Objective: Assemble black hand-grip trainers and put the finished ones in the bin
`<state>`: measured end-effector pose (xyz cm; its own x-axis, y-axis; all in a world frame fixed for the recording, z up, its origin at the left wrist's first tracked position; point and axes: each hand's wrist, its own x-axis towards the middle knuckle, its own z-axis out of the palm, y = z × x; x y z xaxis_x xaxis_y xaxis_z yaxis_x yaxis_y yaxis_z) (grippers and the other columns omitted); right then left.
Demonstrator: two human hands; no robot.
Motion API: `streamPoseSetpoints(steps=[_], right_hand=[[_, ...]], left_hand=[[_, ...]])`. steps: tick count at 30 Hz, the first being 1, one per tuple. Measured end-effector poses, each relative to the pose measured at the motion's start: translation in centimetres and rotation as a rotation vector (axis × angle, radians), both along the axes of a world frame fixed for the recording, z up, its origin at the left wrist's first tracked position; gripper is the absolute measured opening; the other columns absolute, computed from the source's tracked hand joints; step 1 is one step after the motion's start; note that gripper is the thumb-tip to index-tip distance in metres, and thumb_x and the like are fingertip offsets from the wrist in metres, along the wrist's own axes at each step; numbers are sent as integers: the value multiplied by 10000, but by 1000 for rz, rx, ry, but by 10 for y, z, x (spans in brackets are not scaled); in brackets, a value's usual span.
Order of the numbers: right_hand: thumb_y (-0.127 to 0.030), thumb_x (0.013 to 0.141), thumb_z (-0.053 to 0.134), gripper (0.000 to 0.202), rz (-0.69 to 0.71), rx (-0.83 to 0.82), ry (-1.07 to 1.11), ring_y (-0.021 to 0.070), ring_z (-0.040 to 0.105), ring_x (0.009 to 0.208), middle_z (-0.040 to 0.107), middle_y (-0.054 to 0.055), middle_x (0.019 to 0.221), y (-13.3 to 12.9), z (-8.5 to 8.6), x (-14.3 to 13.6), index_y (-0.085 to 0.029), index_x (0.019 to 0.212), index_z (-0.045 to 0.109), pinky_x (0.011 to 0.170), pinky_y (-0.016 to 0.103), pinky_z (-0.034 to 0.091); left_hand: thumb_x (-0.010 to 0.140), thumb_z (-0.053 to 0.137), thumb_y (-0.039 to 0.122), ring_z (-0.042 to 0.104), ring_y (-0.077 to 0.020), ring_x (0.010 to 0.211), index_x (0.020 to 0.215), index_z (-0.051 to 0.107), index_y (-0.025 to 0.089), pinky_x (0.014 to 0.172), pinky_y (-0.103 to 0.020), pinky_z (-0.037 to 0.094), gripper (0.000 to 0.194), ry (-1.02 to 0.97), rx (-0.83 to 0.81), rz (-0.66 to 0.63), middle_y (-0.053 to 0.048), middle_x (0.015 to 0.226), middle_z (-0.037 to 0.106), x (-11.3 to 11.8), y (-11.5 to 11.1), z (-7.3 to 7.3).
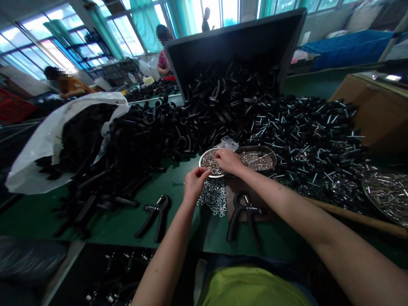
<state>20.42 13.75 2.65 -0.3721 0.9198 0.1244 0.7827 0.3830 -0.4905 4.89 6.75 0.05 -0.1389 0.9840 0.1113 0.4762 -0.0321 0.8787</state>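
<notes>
My left hand [195, 183] is closed in a pinch at the front left rim of a round white bowl [201, 160] of small metal parts; what its fingertips hold is too small to name. Over the same bowl, my right hand [228, 160] has its fingers pressed together among the parts, their tips partly hidden. Silvery nuts [213, 197] lie spread in front of the bowl. One black hand gripper tool [156, 214] rests to the left on the green table [124, 227], and a second black hand gripper tool [245, 214] lies to the right, partly on a brown board.
Black handles [204, 110] are heaped behind, spilling from a tilted grey bin [236, 36]. Bolts with black knobs [296, 136] pile at the right, near a cardboard box [376, 110] and a wooden stick [360, 219]. A dark oval tin [270, 158] adjoins the bowl. Two people work farther back.
</notes>
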Motion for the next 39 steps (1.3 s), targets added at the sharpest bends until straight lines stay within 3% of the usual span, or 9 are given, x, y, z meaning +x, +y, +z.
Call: streamPoseSetpoints(steps=[4, 8, 10, 14, 18, 23, 29, 34, 39], right_hand=[[-245, 837, 473, 217, -2, -90, 145, 124, 599, 699, 668, 44, 796, -23, 8, 30, -118, 942, 615, 667, 249, 454], [-231, 787, 529, 188, 11, -305, 440, 102, 578, 571, 655, 18, 725, -61, 3, 71, -124, 905, 628, 579, 242, 463], [-203, 772, 529, 163, 7, -361, 434, 104, 579, 579, 657, 12, 726, -79, -5, 87, -142, 864, 649, 602, 250, 465], [-178, 775, 501, 177, 24, -343, 268, 113, 595, 640, 672, 16, 804, -99, -26, 101, -165, 852, 659, 658, 252, 450], [-120, 763, 475, 211, 19, -248, 192, 126, 608, 748, 668, 15, 831, -100, -35, 98, -172, 909, 619, 689, 233, 431], [-72, 780, 439, 241, 83, -117, 4, 151, 588, 825, 653, 47, 871, -102, -27, 87, -166, 950, 582, 745, 256, 405], [-147, 849, 446, 154, 307, 0, -311, 224, 524, 957, 622, 116, 927, -118, -16, 75, -151, 931, 575, 762, 309, 404], [-213, 866, 486, 173, 189, -39, -252, 198, 542, 954, 618, 80, 966, -119, -19, 92, -178, 1012, 573, 801, 307, 408], [-241, 879, 470, 197, 14, -23, -253, 194, 533, 1001, 611, 70, 1032, -122, -12, 140, -202, 1034, 585, 842, 307, 396]], left_hand=[[738, 639, 382, 591, -145, 677, 783, 665, 143, 641, -244, 439, 245, -155, -125, -191, -22, 734, 671, 23, -42, -7], [781, 612, 338, 581, -150, 698, 771, 663, 171, 647, -252, 424, 175, -27, -120, -330, -13, 741, 644, 49, -72, -19], [790, 609, 300, 577, -152, 740, 760, 661, 183, 676, -256, 418, 132, 62, -62, -360, -14, 772, 629, 59, -80, -23], [812, 585, 256, 565, -149, 770, 755, 638, 189, 708, -262, 414, 103, 160, -11, -375, -12, 788, 605, 70, -85, -25], [824, 571, 248, 560, -153, 779, 765, 622, 189, 716, -266, 417, 97, 210, 1, -358, -14, 792, 598, 74, -85, -26], [826, 569, 223, 563, -154, 773, 771, 614, 178, 707, -264, 422, 84, 246, 37, -355, -22, 790, 598, 75, -86, -27], [841, 529, 185, 559, -158, 768, 799, 624, 186, 694, -267, 435, 104, 346, 127, -404, -38, 801, 603, 75, -88, -28], [892, 451, 218, 539, -171, 779, 860, 636, 203, 683, -274, 427, 189, 666, 257, -503, -53, 820, 602, 76, -90, -31], [896, 435, 215, 528, -189, 837, 979, 617, 246, 654, -266, 430, 201, 863, 272, -522, -56, 901, 597, 74, -101, -22]])
